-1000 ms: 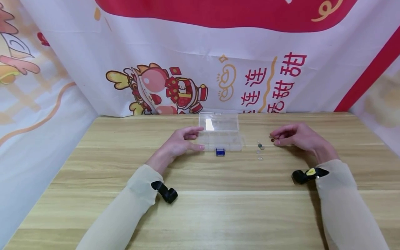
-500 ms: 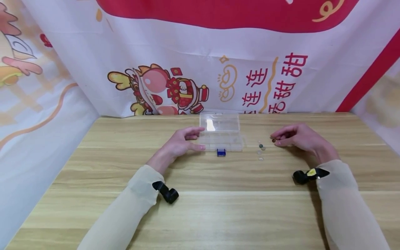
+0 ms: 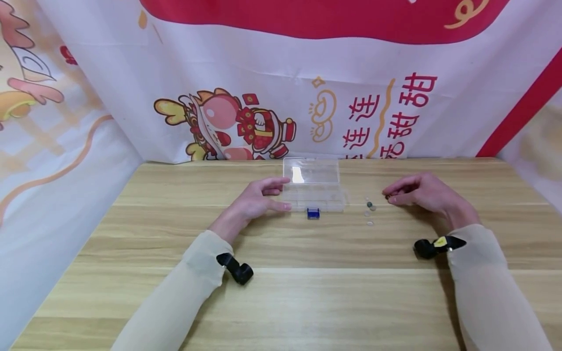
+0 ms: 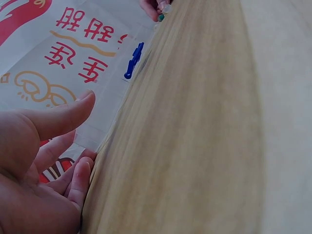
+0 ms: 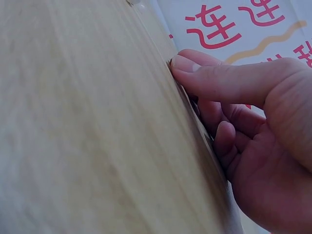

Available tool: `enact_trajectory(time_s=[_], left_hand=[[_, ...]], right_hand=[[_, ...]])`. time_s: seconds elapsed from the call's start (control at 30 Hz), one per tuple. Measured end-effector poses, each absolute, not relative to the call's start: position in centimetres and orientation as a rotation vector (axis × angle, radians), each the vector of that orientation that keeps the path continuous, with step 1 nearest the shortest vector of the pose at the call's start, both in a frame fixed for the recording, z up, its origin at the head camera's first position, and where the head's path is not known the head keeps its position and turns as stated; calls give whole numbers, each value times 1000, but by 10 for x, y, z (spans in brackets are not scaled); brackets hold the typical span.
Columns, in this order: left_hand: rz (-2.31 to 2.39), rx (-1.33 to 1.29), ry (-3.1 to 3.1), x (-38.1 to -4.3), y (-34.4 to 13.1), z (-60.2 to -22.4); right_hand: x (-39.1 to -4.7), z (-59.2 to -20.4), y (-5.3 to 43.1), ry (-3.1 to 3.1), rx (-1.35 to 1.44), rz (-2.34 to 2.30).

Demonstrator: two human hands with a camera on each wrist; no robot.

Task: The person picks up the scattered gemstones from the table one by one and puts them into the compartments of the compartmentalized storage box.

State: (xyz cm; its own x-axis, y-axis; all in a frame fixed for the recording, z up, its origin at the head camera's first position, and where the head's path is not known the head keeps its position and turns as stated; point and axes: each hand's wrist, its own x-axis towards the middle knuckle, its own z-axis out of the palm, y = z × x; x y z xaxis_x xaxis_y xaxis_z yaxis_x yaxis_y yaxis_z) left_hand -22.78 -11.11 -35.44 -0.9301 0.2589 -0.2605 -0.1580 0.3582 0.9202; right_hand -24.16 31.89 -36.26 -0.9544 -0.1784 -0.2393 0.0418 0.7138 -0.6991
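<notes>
A clear plastic compartment box [image 3: 316, 201] stands near the back of the table with its transparent lid [image 3: 318, 170] raised. A blue latch [image 3: 313, 213] juts from its front edge. My left hand [image 3: 256, 197] rests at the box's left end, thumb by the front corner and forefinger by the lid; in the left wrist view its thumb [image 4: 68, 117] is straight. To the right of the box, my right hand [image 3: 423, 192] pinches a small dark brown bead [image 3: 388, 197] between thumb and forefinger, low at the tabletop. The fingers hide most of it.
Between the box and my right hand lie several small pieces: a dark green bead [image 3: 370, 204], a greyish bead [image 3: 373, 208] and a clear one [image 3: 370, 224] nearer the front. A printed cloth [image 3: 246, 58] hangs behind the table [image 3: 307, 307].
The right thumb and forefinger have closed on the brown bead, which now shows less. My left hand stays at the box. The whole head view has shifted slightly.
</notes>
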Motion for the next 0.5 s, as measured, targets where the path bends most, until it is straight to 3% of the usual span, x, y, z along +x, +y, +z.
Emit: enact_trajectory(time_s=[0.5], left_hand=[[1591,91,2250,-230,-112,-354]], right_hand=[[-241,-360,316,2656,-145,-1062]])
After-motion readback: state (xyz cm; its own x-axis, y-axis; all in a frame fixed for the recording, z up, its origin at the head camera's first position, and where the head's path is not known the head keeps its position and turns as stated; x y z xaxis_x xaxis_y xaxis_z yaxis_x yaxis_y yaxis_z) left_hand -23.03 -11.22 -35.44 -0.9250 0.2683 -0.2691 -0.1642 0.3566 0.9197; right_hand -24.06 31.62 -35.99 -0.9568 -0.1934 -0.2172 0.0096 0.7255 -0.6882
